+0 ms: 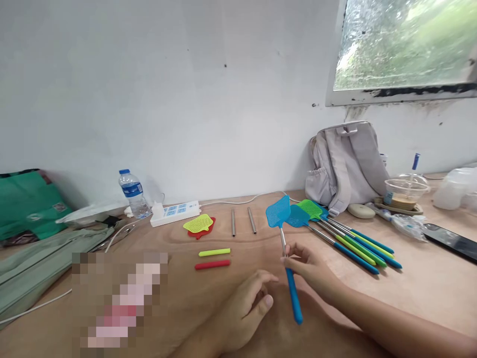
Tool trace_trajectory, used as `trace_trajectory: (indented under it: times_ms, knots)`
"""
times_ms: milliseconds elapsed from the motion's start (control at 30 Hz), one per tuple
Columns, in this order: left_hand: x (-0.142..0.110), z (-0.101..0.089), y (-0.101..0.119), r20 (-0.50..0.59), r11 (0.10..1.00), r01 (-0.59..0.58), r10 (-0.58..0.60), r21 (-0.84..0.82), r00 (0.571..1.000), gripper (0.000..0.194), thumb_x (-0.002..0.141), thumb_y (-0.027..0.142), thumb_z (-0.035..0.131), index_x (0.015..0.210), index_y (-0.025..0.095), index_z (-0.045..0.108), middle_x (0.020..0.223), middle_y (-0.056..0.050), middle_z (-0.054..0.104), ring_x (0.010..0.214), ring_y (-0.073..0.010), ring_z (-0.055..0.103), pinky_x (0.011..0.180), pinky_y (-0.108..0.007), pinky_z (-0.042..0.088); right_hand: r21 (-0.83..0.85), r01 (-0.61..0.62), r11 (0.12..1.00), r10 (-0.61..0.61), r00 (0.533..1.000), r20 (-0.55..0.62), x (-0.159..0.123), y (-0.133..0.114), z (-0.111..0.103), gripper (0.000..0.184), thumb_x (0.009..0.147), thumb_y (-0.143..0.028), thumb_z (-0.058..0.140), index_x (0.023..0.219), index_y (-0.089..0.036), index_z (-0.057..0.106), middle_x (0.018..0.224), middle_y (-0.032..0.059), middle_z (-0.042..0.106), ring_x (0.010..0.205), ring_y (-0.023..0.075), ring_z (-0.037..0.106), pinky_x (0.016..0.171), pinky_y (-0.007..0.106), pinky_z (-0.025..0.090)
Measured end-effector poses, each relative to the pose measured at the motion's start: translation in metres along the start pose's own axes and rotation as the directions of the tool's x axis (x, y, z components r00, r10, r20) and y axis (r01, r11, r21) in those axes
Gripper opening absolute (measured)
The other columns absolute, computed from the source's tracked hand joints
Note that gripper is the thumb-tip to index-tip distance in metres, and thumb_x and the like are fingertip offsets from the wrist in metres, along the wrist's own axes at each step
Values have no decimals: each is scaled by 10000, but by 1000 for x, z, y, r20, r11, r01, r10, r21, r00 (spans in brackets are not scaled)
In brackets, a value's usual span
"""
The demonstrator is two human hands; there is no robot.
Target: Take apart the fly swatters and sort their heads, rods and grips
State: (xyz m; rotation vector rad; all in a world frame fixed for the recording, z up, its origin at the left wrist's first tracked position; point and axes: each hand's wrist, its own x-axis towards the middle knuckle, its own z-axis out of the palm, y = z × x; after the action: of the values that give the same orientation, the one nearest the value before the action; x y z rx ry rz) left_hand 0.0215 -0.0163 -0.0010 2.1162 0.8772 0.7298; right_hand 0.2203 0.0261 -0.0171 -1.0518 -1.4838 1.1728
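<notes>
Held swatter (291, 284), illegible bottle label (132, 189)

your right hand (309, 266) hides part of the shaft of the blue swatter (292, 290) it holds, and your right forearm (391, 315) runs out of view. the yellow mesh head (198, 223) covers most of the red mesh head (199, 234). you cannot tell what lies under the pixelated patch (121, 303), and the print on the water bottle (132, 191) is too small to read. the green bag (28, 204), the window (406, 47) and the phone (452, 242) are each cut off at the side
</notes>
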Motion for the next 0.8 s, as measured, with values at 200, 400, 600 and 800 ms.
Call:
trace_trajectory:
  times_ms: [200,400,600,800]
  knots:
    - [3,-13,-16,-308,995,41,-9,95,951,169,893,254,357,866,212,519,891,-30,536,854,-158,518,783,-283,415,-519,5,855,-83,988,-127,30,-1,-68,118,659,-263,490,748,-223,424,630,-44,526,487,117,484,490,248,385]
    - [3,-35,-36,-549,973,138,-13,187,836,161,841,254,398,767,205,532,798,-28,543,772,-173,528,711,-295,424,-896,-112,431,-169,965,-202,45,9,-133,139,676,-305,543,789,-228,520,693,14,630,634,192,577,565,274,399]
    - [4,-39,-40,-666,967,235,-109,102,738,168,792,284,432,711,207,556,742,-5,547,693,-160,528,639,-271,418,-948,-249,197,-11,966,-257,42,6,-148,217,713,-416,508,756,-225,602,756,57,648,704,244,601,538,294,385]
    - [4,-40,-38,-676,961,258,-126,98,726,172,775,293,439,688,210,562,726,-3,556,674,-160,523,631,-270,420,-956,-289,52,-20,957,-290,41,20,-140,665,705,-623,458,1171,-155,531,1188,186,522,1146,390,425,871,443,366]
